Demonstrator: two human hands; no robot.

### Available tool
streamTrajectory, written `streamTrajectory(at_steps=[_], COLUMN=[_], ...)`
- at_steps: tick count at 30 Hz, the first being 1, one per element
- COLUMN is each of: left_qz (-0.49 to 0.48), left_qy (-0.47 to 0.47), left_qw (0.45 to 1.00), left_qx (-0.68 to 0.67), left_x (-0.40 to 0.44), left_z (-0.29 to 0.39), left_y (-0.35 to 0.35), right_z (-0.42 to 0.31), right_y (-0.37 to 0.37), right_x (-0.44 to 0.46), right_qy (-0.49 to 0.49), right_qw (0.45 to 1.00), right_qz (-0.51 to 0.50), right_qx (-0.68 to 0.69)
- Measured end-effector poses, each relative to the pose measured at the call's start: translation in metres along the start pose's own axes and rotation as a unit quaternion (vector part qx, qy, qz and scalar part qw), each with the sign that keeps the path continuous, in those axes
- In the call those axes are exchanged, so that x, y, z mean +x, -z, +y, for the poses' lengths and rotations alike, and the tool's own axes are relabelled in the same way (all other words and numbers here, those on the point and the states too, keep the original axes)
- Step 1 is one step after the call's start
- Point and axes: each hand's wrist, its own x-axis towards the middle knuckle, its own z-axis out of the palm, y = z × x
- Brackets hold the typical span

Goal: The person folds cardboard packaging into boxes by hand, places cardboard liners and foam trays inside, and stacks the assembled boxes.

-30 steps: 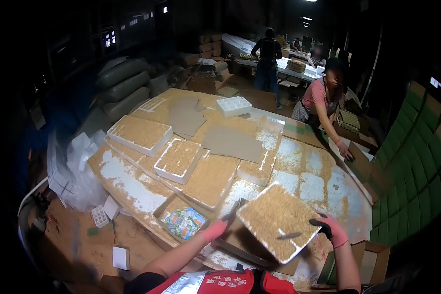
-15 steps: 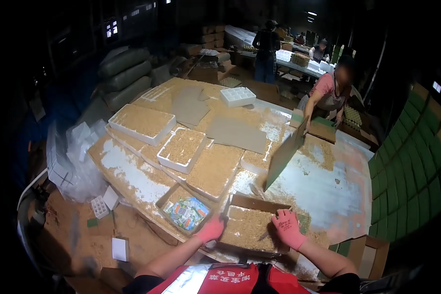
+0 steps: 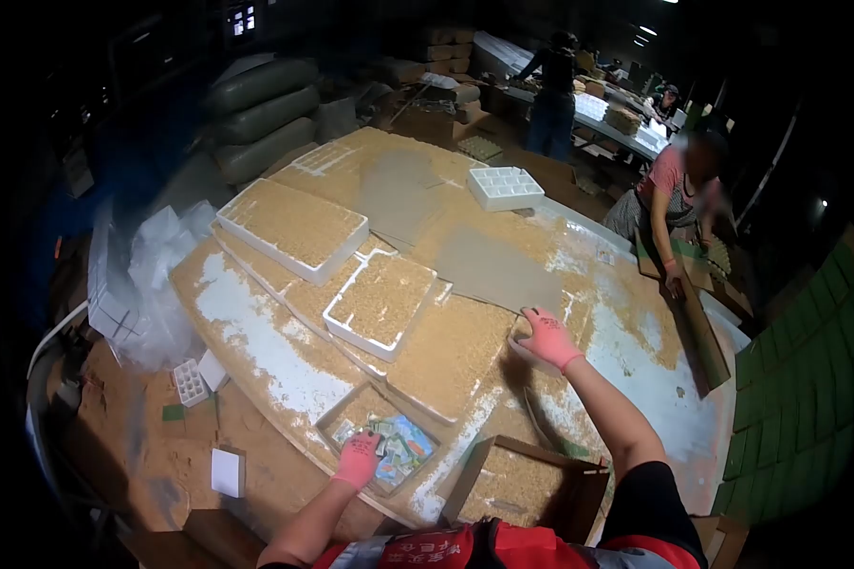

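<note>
My left hand (image 3: pixel 358 459), in a pink glove, is over a small carton (image 3: pixel 330 417) of colourful packets (image 3: pixel 403 449). Its fingers touch the packets, but whether they pinch one is hidden. My right hand (image 3: pixel 547 339), also gloved, reaches to the near corner of a grey cardboard sheet (image 3: pixel 498 268); its fingertips are at that edge and their grip is unclear. Close to my body stands an open cardboard box (image 3: pixel 593 493) with a sawdust-covered block (image 3: pixel 517 484) inside it. White foam trays full of sawdust (image 3: pixel 294 228) (image 3: pixel 381 299) lie beyond my left hand.
A co-worker (image 3: pixel 678 194) at the right holds a cardboard piece (image 3: pixel 697 332). A white compartment tray (image 3: pixel 506 188) is at the table's far side. Green cartons (image 3: pixel 797 379) are stacked at right. Plastic wrap (image 3: pixel 161 294) and grey sacks (image 3: pixel 261 109) are at left.
The sawdust-filled block went down into the box, and both my hands have left it. My left moved to the packets, my right to the grey sheet. The co-worker's cardboard moved right.
</note>
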Motion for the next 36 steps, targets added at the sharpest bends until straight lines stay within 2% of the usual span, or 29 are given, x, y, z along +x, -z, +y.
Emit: streamTrajectory(at_steps=[1, 3, 4, 5, 6, 7, 9, 11, 12, 14, 16, 18, 19, 20, 21, 22, 23, 24, 25, 27, 29, 30, 31, 32, 33, 34, 35, 36], left_qz=[-0.001, 0.022, 0.010, -0.007, 0.031, 0.062, 0.088, 0.105, 0.086, 0.120, 0.122, 0.099, 0.080, 0.143, 0.147, 0.153, 0.155, 0.126, 0.136, 0.210, 0.192, 0.113, 0.045, -0.077, -0.076, -0.110, -0.140, -0.054], left_qy=[-0.032, 0.003, 0.018, 0.029, 0.044, 0.049, 0.062, 0.080, 0.079, 0.040, 0.021, 0.050, 0.063, 0.064, 0.054, 0.044, 0.035, 0.027, -0.009, -0.061, 0.029, 0.050, 0.095, 0.087, 0.012, 0.016, 0.016, -0.072], left_qw=[0.999, 1.000, 0.999, 0.995, 0.993, 0.989, 0.987, 0.987, 0.989, 0.992, 0.990, 0.994, 0.995, 0.982, 0.978, 0.972, 0.966, 0.971, 0.972, 0.947, 0.902, 0.834, 0.737, 0.611, 0.691, 0.684, 0.677, 0.854], left_qx=[-0.023, 0.004, -0.042, -0.091, -0.106, -0.121, -0.122, -0.088, -0.093, -0.005, 0.070, 0.021, -0.002, -0.110, -0.141, -0.173, -0.206, -0.201, -0.190, -0.235, -0.385, -0.538, -0.667, -0.783, -0.719, -0.721, -0.722, -0.513], left_x=[0.001, 0.001, 0.001, -0.005, -0.006, -0.011, -0.031, -0.034, -0.038, -0.044, -0.042, -0.032, -0.033, -0.032, -0.029, -0.026, -0.027, -0.031, -0.028, -0.024, -0.001, -0.002, -0.004, -0.026, -0.028, -0.032, -0.029, -0.017], left_z=[-0.013, -0.018, -0.012, -0.002, -0.005, -0.006, 0.000, 0.007, 0.008, 0.007, 0.003, 0.005, 0.009, 0.020, 0.035, 0.056, 0.081, 0.109, 0.124, 0.146, 0.137, 0.136, 0.135, 0.157, 0.159, 0.165, 0.168, 0.167], left_y=[-0.022, -0.042, -0.016, 0.004, 0.009, 0.010, 0.018, 0.043, 0.050, 0.055, 0.056, 0.062, 0.066, 0.069, 0.073, 0.083, 0.096, 0.113, 0.108, 0.097, 0.061, 0.069, 0.076, 0.113, 0.106, 0.091, 0.074, 0.036], right_z=[0.021, 0.057, 0.065, 0.070, 0.067, 0.061, 0.078, 0.082, 0.076, 0.034, -0.006, -0.055, -0.093, -0.118, -0.136, -0.157, -0.171, -0.163, -0.154, -0.146, -0.142, -0.141, -0.139, -0.139, -0.137, -0.146, -0.138, -0.131], right_y=[-0.018, -0.061, -0.076, -0.095, -0.118, -0.122, -0.155, -0.149, -0.125, -0.044, 0.031, 0.077, 0.101, 0.101, 0.094, 0.090, 0.091, 0.060, 0.034, 0.012, -0.011, -0.016, -0.017, -0.015, -0.011, 0.018, 0.021, 0.034], right_x=[0.035, 0.081, 0.095, 0.103, 0.099, 0.093, 0.074, 0.032, 0.010, -0.051, -0.112, -0.182, -0.218, -0.250, -0.282, -0.307, -0.313, -0.317, -0.318, -0.326, -0.349, -0.363, -0.373, -0.377, -0.373, -0.365, -0.365, -0.364], right_qy=[-0.034, -0.114, -0.169, -0.219, -0.228, -0.206, -0.122, -0.037, 0.007, 0.053, 0.074, 0.023, 0.041, 0.083, 0.165, 0.181, 0.156, 0.135, 0.162, 0.225, 0.299, 0.270, 0.252, 0.181, 0.128, 0.062, 0.052, 0.021], right_qw=[0.999, 0.989, 0.983, 0.973, 0.970, 0.978, 0.982, 0.987, 0.986, 0.986, 0.987, 0.986, 0.984, 0.964, 0.950, 0.958, 0.955, 0.966, 0.965, 0.958, 0.943, 0.945, 0.947, 0.933, 0.915, 0.902, 0.904, 0.887], right_qz=[-0.003, 0.010, -0.009, -0.071, -0.077, -0.027, -0.007, -0.018, -0.021, -0.019, 0.071, -0.024, -0.071, -0.154, -0.193, -0.106, -0.170, -0.152, -0.147, -0.122, -0.097, -0.178, -0.197, -0.294, -0.337, -0.378, -0.359, -0.333], right_qx=[-0.014, -0.094, -0.076, -0.023, -0.020, -0.032, -0.145, -0.155, -0.164, -0.156, -0.124, -0.161, -0.159, -0.199, -0.181, -0.195, -0.186, -0.160, -0.145, -0.127, -0.104, -0.038, 0.027, 0.099, 0.182, 0.200, 0.227, 0.318])
